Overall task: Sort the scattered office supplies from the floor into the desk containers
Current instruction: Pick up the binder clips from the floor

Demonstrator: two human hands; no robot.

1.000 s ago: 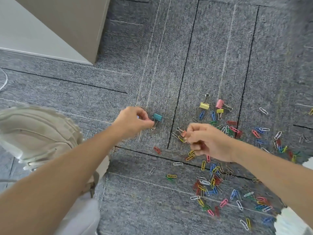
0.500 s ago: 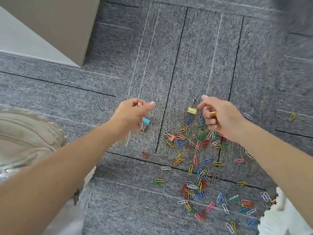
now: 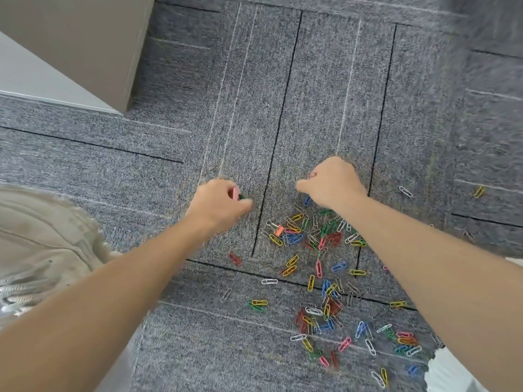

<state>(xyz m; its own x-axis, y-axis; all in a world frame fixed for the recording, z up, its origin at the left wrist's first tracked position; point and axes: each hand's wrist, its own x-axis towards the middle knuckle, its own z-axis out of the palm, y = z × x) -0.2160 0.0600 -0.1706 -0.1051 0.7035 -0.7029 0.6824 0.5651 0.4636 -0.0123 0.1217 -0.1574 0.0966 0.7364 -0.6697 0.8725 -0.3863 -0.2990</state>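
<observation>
rough grey carpet (image 3: 311, 108), glossy coated paper clips (image 3: 325, 267)

- Many small wire paper clips (image 3: 325, 278) in mixed colours lie flat, scattered over the grey carpet floor (image 3: 311, 108).
- A small orange metal binder clip (image 3: 278, 230) lies among them.
- A pink binder clip (image 3: 235, 193) sits pinched in the left hand (image 3: 218, 203).

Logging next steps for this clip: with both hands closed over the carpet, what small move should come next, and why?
Probably the right hand reaches back for the orange binder clip among the paper clips. It looks like the only binder clip left lying loose, and the left hand already pinches a pink one.
</observation>
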